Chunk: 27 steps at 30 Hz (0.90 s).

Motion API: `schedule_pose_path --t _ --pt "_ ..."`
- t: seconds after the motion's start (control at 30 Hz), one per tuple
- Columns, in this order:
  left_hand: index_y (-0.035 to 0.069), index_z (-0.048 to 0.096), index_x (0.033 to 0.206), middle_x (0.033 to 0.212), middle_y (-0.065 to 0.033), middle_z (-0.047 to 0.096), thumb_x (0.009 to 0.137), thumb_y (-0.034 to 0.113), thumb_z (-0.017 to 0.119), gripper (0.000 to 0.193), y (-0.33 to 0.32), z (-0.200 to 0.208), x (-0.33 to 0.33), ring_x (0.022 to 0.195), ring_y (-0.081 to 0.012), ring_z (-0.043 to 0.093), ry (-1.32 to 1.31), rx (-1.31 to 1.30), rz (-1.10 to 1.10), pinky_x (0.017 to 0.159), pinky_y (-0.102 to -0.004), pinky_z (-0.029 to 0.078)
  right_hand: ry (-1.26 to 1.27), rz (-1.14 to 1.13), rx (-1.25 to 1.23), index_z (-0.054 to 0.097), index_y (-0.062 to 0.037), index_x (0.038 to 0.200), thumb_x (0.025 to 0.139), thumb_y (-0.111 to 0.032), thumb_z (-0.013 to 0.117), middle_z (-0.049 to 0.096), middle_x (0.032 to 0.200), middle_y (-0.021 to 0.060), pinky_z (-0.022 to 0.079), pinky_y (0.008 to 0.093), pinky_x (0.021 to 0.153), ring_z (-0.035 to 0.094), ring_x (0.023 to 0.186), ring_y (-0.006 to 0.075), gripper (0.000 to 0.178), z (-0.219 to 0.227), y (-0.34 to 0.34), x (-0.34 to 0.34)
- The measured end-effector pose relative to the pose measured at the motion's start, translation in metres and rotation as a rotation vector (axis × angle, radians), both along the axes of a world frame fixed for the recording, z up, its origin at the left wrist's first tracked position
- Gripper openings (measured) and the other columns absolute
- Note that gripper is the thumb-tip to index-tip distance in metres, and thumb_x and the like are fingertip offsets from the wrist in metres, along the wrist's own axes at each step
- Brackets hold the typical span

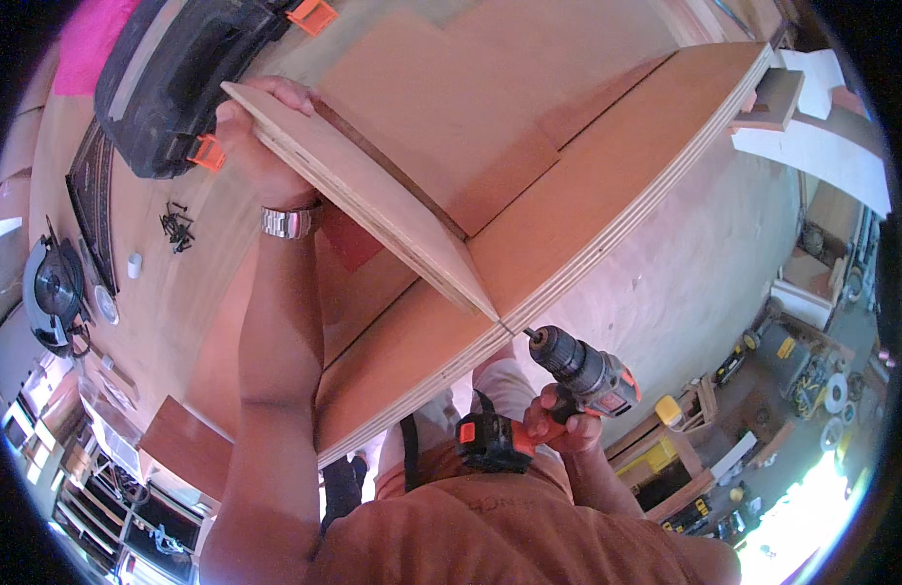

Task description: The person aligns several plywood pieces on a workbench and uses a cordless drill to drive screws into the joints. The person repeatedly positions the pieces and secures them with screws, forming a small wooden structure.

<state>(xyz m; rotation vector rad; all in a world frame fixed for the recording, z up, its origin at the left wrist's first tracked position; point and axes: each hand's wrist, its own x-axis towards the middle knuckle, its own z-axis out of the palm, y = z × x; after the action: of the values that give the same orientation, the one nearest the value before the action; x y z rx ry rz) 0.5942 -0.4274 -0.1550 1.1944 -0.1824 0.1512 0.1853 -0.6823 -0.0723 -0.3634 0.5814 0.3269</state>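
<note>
A narrow plywood board [373,200] runs from the upper left to the middle, and its near end meets a long plywood panel [587,224]. Around the board's far end my left hand [266,146] is closed, fingers on one side and thumb on the other. My right hand [563,424] grips a black and orange cordless drill [582,370] by its handle. The drill's bit points at the long panel's layered edge, beside the place where the board butts against it. Whether the bit touches the wood I cannot tell.
Dark screws [178,226] lie in a loose pile on the worktable [168,292]. Beyond them stands a black toolbox [178,78] with orange latches. A circular saw [53,283] sits at the far left. Tools and wood offcuts fill shelves [685,458] at the lower right.
</note>
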Motion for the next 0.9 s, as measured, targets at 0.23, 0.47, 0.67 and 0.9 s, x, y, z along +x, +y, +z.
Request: schedule_pose_path --t 0.23,0.47,0.67,0.9 --pt "0.003 0.056 0.084 0.070 -0.0101 0.056 0.090 0.058 0.045 0.056 -0.005 0.002 0.000 0.068 -0.0220 0.054 0.038 -0.065 0.003 0.075 -0.0416 0.046 0.014 -0.009 0.029 0.057 -0.0031 0.115 0.076 -0.025 0.068 0.060 0.080 0.0136 0.047 0.0377 0.072 0.060 0.077 0.0275 0.046 0.000 0.002 -0.001" --pt "0.003 0.056 0.080 0.069 -0.0102 0.056 0.090 0.062 0.043 0.061 -0.006 0.004 -0.002 0.067 -0.0215 0.053 0.053 -0.047 0.015 0.073 -0.0404 0.046 -0.005 -0.013 0.000 0.056 -0.0024 0.114 0.075 -0.025 0.068 0.061 0.082 0.0137 0.046 0.0372 0.072 0.059 0.078 0.0266 0.046 -0.002 0.001 -0.001" --pt "0.002 0.056 0.079 0.069 -0.0110 0.057 0.091 0.063 0.041 0.064 -0.006 0.007 -0.002 0.067 -0.0221 0.053 0.040 0.002 0.011 0.072 -0.0395 0.046 -0.011 -0.024 0.026 0.055 -0.0020 0.115 0.075 -0.024 0.068 0.061 0.082 0.0141 0.046 0.0367 0.076 0.059 0.078 0.0259 0.048 -0.002 0.002 0.000" --pt "0.002 0.056 0.079 0.068 -0.0103 0.056 0.091 0.063 0.042 0.064 -0.013 0.010 -0.006 0.067 -0.0220 0.054 0.072 -0.053 0.059 0.069 -0.0379 0.047 -0.001 -0.019 0.034 0.055 -0.0022 0.114 0.075 -0.023 0.068 0.061 0.083 0.0152 0.047 0.0386 0.078 0.059 0.080 0.0272 0.047 -0.003 0.001 -0.002"
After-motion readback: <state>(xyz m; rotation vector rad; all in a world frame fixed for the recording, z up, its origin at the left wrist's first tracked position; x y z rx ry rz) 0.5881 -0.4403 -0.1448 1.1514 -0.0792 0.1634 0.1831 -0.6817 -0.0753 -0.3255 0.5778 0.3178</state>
